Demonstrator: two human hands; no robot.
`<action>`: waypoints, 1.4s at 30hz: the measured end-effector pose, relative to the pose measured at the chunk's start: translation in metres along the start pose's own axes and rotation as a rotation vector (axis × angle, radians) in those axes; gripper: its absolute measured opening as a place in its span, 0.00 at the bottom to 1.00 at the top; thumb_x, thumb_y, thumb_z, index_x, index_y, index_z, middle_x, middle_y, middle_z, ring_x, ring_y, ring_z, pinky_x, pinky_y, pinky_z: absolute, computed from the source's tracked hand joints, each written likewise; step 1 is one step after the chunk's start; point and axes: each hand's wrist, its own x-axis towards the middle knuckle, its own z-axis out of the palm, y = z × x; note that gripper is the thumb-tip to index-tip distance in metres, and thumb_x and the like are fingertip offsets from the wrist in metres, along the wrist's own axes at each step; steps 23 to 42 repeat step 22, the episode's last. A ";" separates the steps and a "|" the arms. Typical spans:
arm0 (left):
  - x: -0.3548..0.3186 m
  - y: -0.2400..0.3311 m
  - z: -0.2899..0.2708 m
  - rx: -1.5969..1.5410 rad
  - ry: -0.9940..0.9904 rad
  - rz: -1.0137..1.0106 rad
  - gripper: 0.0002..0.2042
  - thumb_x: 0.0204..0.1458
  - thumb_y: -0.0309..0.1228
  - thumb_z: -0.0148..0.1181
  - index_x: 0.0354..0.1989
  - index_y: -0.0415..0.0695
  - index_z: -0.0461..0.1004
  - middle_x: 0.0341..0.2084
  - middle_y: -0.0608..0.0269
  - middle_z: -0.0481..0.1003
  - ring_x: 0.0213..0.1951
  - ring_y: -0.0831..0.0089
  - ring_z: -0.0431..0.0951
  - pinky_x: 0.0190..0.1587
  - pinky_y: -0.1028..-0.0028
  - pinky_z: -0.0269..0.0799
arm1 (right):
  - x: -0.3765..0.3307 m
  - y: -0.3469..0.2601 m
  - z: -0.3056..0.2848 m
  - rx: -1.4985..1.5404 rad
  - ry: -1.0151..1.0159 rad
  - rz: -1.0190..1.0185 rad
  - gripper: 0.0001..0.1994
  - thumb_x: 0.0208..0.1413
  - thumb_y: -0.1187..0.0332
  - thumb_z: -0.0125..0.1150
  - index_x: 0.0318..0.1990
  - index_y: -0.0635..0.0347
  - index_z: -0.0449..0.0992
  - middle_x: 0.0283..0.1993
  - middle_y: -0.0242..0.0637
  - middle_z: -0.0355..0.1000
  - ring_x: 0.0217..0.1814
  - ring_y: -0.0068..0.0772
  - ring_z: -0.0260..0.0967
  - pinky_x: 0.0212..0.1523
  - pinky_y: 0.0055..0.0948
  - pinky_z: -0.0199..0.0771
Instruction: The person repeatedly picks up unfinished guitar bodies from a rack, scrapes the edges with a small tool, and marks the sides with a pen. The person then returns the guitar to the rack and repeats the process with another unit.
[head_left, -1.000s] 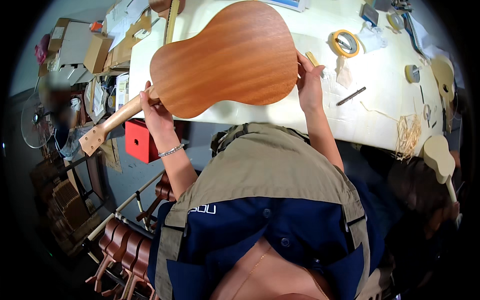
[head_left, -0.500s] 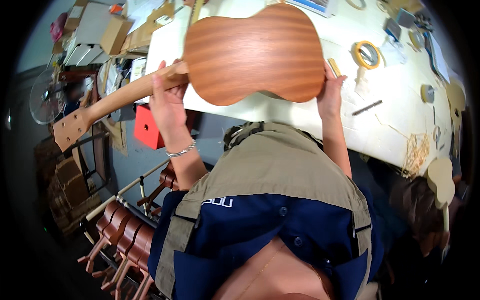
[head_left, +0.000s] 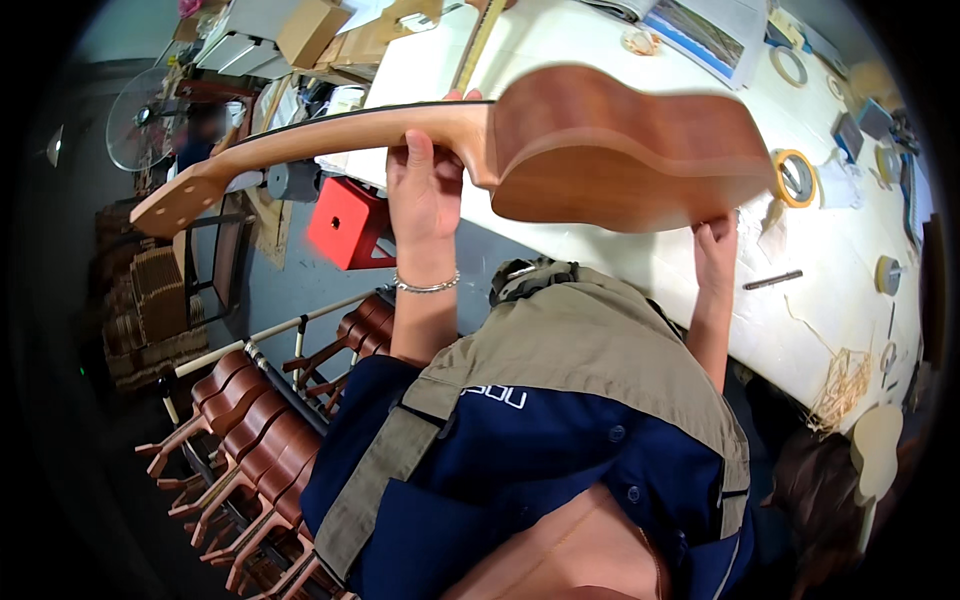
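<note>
A brown wooden ukulele (head_left: pixel 625 145), without strings or tuning pegs, is held up above the near edge of the white table. Its striped back and curved side both face me, and the neck points left to a headstock (head_left: pixel 182 200) with bare peg holes. My left hand (head_left: pixel 425 190) is closed around the neck close to the body, thumb on the near side. At the lower right end of the body, my right hand (head_left: pixel 714 250) grips the rim; its fingers are partly hidden behind the wood. The front of the ukulele faces away from me.
The white table (head_left: pixel 590 45) carries a yellow tape roll (head_left: pixel 795 178), a dark pen-like tool (head_left: pixel 773 280), wood shavings (head_left: pixel 840 385) and a picture sheet (head_left: pixel 700 35). A red stool (head_left: pixel 348 222) stands left. Several brown ukuleles hang on a rack (head_left: pixel 250 430) at lower left.
The ukulele has tilted from its back facing me flat to showing its side as well. Both hands have turned with it, keeping their hold. The whole view has shifted, with surroundings appearing further right.
</note>
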 end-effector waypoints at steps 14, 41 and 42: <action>-0.001 -0.019 0.016 0.009 -0.261 0.007 0.19 0.43 0.40 0.63 0.41 0.46 0.66 0.40 0.60 0.74 0.49 0.55 0.70 0.58 0.52 0.58 | -0.004 0.014 -0.031 0.071 -0.036 0.184 0.37 0.40 0.68 0.69 0.59 0.57 0.56 0.56 0.34 0.60 0.56 0.30 0.59 0.55 0.32 0.63; 0.000 -0.034 0.035 -0.051 -0.333 -0.061 0.16 0.45 0.34 0.62 0.40 0.41 0.66 0.38 0.54 0.74 0.50 0.52 0.70 0.57 0.47 0.58 | -0.001 -0.003 -0.005 0.133 0.036 0.260 0.38 0.43 0.65 0.68 0.61 0.58 0.53 0.59 0.39 0.58 0.60 0.34 0.57 0.59 0.35 0.60; 0.000 -0.034 0.035 -0.051 -0.333 -0.061 0.16 0.45 0.34 0.62 0.40 0.41 0.66 0.38 0.54 0.74 0.50 0.52 0.70 0.57 0.47 0.58 | -0.001 -0.003 -0.005 0.133 0.036 0.260 0.38 0.43 0.65 0.68 0.61 0.58 0.53 0.59 0.39 0.58 0.60 0.34 0.57 0.59 0.35 0.60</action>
